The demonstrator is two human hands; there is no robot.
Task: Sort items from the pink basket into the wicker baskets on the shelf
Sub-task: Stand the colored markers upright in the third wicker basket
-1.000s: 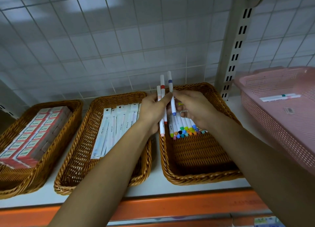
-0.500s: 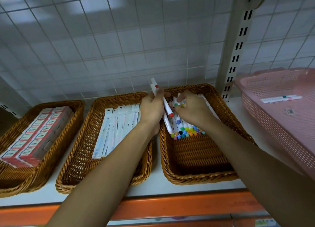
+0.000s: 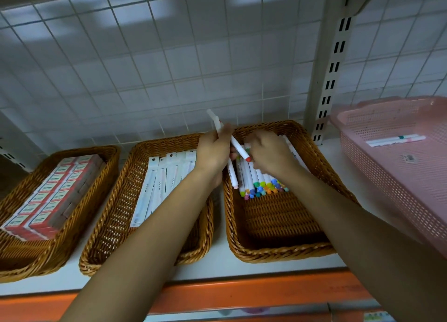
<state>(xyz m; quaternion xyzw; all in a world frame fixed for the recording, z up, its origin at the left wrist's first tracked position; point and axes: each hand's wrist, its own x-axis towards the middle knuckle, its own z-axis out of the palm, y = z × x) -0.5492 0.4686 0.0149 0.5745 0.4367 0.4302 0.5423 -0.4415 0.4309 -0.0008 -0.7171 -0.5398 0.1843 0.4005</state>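
Markers [image 3: 238, 150] tilted lower, left hand [image 3: 212, 152] gripping them, right hand [image 3: 271, 152] grip unclear

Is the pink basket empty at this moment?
No, the pink basket has at least two white pens lying inside it.

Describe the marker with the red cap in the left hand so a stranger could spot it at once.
Find the rightmost brown wicker basket on the white shelf, the one holding a row of white markers with coloured caps. Above its far left corner, the left hand holds a white marker with a red cap. Unlike the flat row, it is raised and slanted.
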